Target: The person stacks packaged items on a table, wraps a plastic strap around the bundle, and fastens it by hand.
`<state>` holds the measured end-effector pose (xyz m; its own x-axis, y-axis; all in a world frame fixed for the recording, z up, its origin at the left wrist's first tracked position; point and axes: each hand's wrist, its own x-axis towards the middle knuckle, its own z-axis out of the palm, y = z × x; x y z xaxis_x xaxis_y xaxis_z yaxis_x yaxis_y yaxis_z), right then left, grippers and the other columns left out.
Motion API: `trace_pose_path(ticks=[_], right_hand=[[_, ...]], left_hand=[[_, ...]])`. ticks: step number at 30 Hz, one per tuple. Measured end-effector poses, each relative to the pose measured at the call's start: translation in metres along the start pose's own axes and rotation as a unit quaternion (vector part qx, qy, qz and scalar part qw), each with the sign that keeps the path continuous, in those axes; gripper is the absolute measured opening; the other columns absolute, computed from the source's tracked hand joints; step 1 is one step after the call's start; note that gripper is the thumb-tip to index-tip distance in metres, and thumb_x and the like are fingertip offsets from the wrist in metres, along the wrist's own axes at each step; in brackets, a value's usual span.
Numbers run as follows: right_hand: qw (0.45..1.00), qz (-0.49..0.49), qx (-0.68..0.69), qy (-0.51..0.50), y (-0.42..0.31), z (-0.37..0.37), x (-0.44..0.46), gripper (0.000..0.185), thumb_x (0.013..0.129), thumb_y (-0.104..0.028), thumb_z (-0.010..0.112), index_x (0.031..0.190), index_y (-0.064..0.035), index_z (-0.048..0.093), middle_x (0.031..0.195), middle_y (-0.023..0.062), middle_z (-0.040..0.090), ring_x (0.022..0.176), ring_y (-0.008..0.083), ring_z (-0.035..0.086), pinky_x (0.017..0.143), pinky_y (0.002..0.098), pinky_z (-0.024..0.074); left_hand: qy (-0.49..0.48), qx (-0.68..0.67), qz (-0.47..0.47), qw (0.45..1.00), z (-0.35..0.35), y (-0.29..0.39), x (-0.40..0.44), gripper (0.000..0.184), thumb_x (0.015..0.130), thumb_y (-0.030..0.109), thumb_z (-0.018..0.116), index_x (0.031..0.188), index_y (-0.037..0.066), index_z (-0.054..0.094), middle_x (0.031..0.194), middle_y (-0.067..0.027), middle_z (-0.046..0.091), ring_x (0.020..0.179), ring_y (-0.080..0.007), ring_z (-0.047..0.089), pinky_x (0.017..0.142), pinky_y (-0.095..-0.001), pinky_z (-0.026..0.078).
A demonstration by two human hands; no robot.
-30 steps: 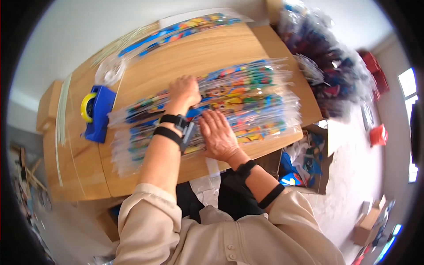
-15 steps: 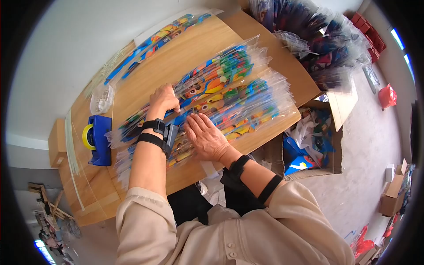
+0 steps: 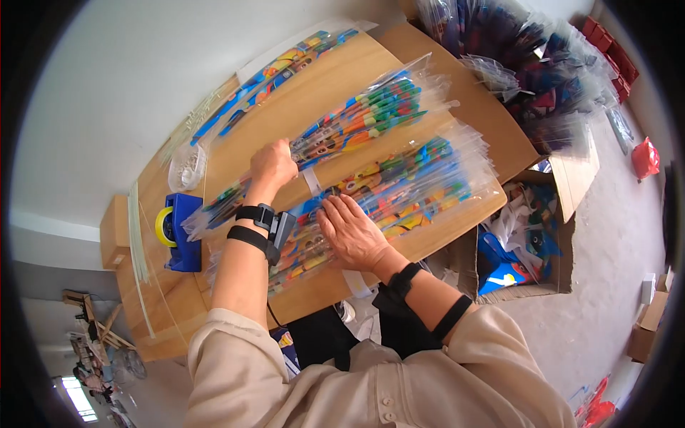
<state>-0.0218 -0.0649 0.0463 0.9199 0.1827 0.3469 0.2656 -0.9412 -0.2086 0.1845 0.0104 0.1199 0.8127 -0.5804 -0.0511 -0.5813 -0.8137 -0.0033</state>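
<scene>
The left hand (image 3: 273, 168) is curled closed around the far bundle (image 3: 371, 114), fanned toward two o'clock, while at its four o'clock the right hand (image 3: 352, 232) lies flat, grasping nothing, on the near bundle (image 3: 417, 189), whose slick-looking wrappers (image 3: 472, 153) could slide askew under uneven pressure, the tape dispenser (image 3: 187, 232) standing at the left hand's eight o'clock.
</scene>
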Motion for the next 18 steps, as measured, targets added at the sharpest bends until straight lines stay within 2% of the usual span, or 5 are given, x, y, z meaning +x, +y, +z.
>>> trace_pose_path(ticks=[7, 10, 11, 13, 18], right_hand=[[1.000, -0.005, 0.020, 0.000, -0.002, -0.004, -0.004, 0.093, 0.065, -0.051, 0.069, 0.131, 0.0093, 0.044, 0.136, 0.0270, 0.048, 0.132, 0.0393, 0.041, 0.115, 0.0506, 0.0233], [1.000, -0.010, 0.026, -0.012, 0.001, -0.006, 0.002, 0.091, 0.066, -0.050, 0.068, 0.131, 0.0095, 0.044, 0.135, 0.0274, 0.048, 0.132, 0.0393, 0.042, 0.115, 0.0502, 0.0239], [1.000, -0.009, 0.020, -0.011, 0.001, -0.005, 0.003, 0.092, 0.066, -0.050, 0.069, 0.131, 0.0094, 0.044, 0.136, 0.0275, 0.048, 0.132, 0.0392, 0.042, 0.115, 0.0500, 0.0239], [1.000, -0.008, 0.016, -0.013, 0.002, -0.005, 0.003, 0.093, 0.065, -0.050, 0.070, 0.131, 0.0094, 0.044, 0.136, 0.0275, 0.047, 0.132, 0.0392, 0.042, 0.115, 0.0498, 0.0239], [0.999, -0.004, 0.022, -0.032, 0.001, -0.008, 0.003, 0.096, 0.063, -0.052, 0.074, 0.131, 0.0088, 0.043, 0.136, 0.0270, 0.047, 0.132, 0.0392, 0.042, 0.115, 0.0496, 0.0238]], left_hand=[[0.148, 0.060, -0.014, 0.987, 0.002, -0.023, 0.055, 0.016, 0.076, 0.004, 0.059, 0.092, 0.005, 0.061, 0.093, -0.0172, 0.068, 0.087, -0.0366, 0.067, 0.076, -0.0486, 0.053], [0.117, 0.075, -0.032, 0.990, 0.031, -0.027, 0.081, 0.031, 0.079, 0.005, 0.059, 0.110, 0.005, 0.056, 0.119, -0.0129, 0.060, 0.119, -0.0298, 0.054, 0.095, -0.0520, 0.044], [0.118, 0.075, -0.034, 0.990, 0.040, -0.026, 0.086, 0.031, 0.079, 0.005, 0.059, 0.110, 0.005, 0.056, 0.119, -0.0129, 0.060, 0.119, -0.0298, 0.054, 0.095, -0.0520, 0.044], [0.179, 0.072, 0.000, 0.981, 0.052, -0.025, 0.090, 0.051, 0.082, 0.005, 0.060, 0.131, 0.005, 0.045, 0.135, -0.0130, 0.050, 0.131, -0.0294, 0.043, 0.102, -0.0570, 0.038], [-0.051, 0.042, -0.036, 0.997, 0.011, -0.021, 0.093, 0.086, 0.072, 0.018, 0.079, 0.144, 0.010, 0.033, 0.147, -0.0112, 0.039, 0.139, -0.0293, 0.033, 0.108, -0.0591, 0.032]])
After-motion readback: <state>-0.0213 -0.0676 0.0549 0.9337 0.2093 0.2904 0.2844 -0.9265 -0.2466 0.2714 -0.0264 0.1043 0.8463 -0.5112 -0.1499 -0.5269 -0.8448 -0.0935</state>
